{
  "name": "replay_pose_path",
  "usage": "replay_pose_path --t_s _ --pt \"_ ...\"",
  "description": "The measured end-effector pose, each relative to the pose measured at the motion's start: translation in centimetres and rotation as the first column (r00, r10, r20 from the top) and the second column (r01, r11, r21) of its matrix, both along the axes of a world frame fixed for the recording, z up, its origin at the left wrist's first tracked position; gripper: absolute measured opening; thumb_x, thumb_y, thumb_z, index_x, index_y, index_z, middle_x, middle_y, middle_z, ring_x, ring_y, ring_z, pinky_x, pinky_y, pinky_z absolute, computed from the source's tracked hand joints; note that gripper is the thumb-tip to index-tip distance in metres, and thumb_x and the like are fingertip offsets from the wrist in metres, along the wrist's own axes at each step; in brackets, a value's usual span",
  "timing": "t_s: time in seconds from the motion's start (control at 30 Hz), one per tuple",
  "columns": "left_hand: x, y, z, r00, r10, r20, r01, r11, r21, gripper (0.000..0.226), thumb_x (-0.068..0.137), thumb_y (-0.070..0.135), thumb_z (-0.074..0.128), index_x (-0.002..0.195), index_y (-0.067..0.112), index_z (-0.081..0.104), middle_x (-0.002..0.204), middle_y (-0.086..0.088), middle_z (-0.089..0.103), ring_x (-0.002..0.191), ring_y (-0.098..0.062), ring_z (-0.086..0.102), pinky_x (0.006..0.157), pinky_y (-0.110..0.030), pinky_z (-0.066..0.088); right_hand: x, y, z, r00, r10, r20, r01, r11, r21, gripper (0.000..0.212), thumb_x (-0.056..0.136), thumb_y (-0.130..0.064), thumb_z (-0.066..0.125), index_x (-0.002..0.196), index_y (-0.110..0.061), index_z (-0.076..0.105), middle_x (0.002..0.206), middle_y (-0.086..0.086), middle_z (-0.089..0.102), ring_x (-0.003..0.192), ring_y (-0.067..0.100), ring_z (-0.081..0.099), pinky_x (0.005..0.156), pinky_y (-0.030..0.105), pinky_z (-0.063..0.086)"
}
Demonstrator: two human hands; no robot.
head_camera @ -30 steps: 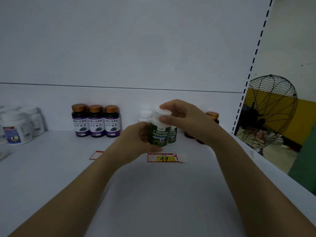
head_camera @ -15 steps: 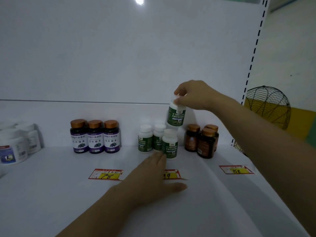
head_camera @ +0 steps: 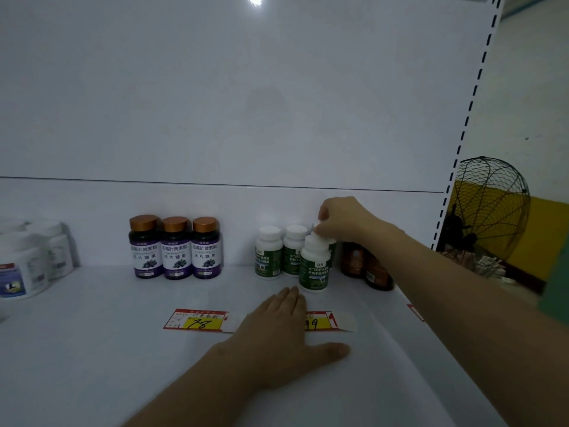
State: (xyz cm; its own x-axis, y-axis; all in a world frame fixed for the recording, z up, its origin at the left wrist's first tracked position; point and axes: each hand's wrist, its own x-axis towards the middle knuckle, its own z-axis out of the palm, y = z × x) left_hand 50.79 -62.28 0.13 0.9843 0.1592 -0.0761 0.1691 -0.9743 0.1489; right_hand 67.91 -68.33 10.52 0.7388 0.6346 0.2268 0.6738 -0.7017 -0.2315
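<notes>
On the shelf: white shelf point(head_camera: 92, 349) carries all the goods, set in groups along the rear edge.
Back panel: plain white back panel point(head_camera: 215, 103) w/ one thin seam across; light glare at the top.
Fan: black wire-cage fan point(head_camera: 489, 204) beyond the shelf's R upright, well apart from the goods.
R hand: R hand point(head_camera: 345, 220) reaches in from the R; fingers point(head_camera: 321, 231) curled, pinching the white cap of the held btl.
L hand: L hand point(head_camera: 277, 331) lies palm down on the shelf; fingers point(head_camera: 289, 300) straight & pressed together, thumb spread to the R, tips just short of the front btl.
White tubs: white tubs point(head_camera: 27, 266) at far L, partly cut off.
Purple-label btls: 3 purple-label btls point(head_camera: 175, 248) in a row, copper caps, touching.
Green-label btls: 2 green-label btls point(head_camera: 268, 254) side by side at the rear, front btl point(head_camera: 314, 266) ahead of them.
Held btl: held btl point(head_camera: 332, 251) sits behind the front btl, beside the rear pair; only a sliver shows, can't tell if its base is down.
Brown btls: brown btls point(head_camera: 377, 275) just R of the green group, tops hidden by the R arm.
Price tags: tag 78 point(head_camera: 197, 320) in front of the purple row; tag 99 point(head_camera: 320, 322) partly under the L hand; red tag point(head_camera: 414, 312) mostly hidden by the R arm.
</notes>
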Motion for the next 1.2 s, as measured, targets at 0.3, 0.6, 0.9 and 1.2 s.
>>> replay_pose_path --t_s 0.3,0.6,0.9,1.2 --pt "0.1 0.0 0.0 1.0 -0.003 -0.011 0.003 1.0 0.012 0.106 0.075 0.084 0.021 0.151 0.016 -0.008 0.159 0.0 -0.012 0.146 -0.013 -0.009 0.115 -0.029 -0.004 0.5 0.3 -0.5 0.999 -0.039 -0.036 0.038 0.999 -0.022 0.029 0.089 -0.02 0.051 0.108 -0.001 0.064 0.11 0.014 0.065 0.083 0.017 0.05 0.053 0.021 0.034" --pt "0.1 -0.1 0.0 1.0 0.001 -0.005 -0.001 1.0 0.008 0.106 0.076 0.084 0.022 0.151 0.015 -0.007 0.159 -0.001 -0.011 0.146 -0.013 -0.009 0.116 -0.03 -0.003 -0.4 0.2 -0.9 0.999 -0.022 0.035 0.024 0.998 -0.061 0.039 0.099 -0.028 0.039 0.117 -0.002 0.061 0.119 0.012 0.063 0.108 0.025 0.057 0.088 0.029 0.045" --pt "-0.2 -0.4 0.2 1.0 0.016 0.027 -0.017 1.0 0.012 0.105 0.077 0.082 0.026 0.15 0.015 -0.01 0.158 0.0 -0.014 0.146 -0.012 -0.006 0.116 -0.029 -0.001 -2.6 -3.1 0.5 0.981 0.02 0.193 -0.045 0.99 0.13 0.036 0.094 -0.016 0.045 0.11 0.01 0.063 0.11 0.024 0.066 0.104 0.036 0.06 0.088 0.042 0.05" --pt "-1.1 -2.0 1.9 0.996 0.017 0.086 -0.037 0.972 0.232 0.116 0.057 0.084 -0.002 0.151 0.016 -0.006 0.159 0.002 -0.01 0.146 -0.011 -0.005 0.11 -0.022 -0.005 -1.7 -10.7 1.8 0.987 0.029 0.158 -0.054 0.987 0.153 0.034 0.092 -0.015 0.046 0.107 0.011 0.063 0.107 0.025 0.066 0.1 0.036 0.061 0.085 0.043 0.051"
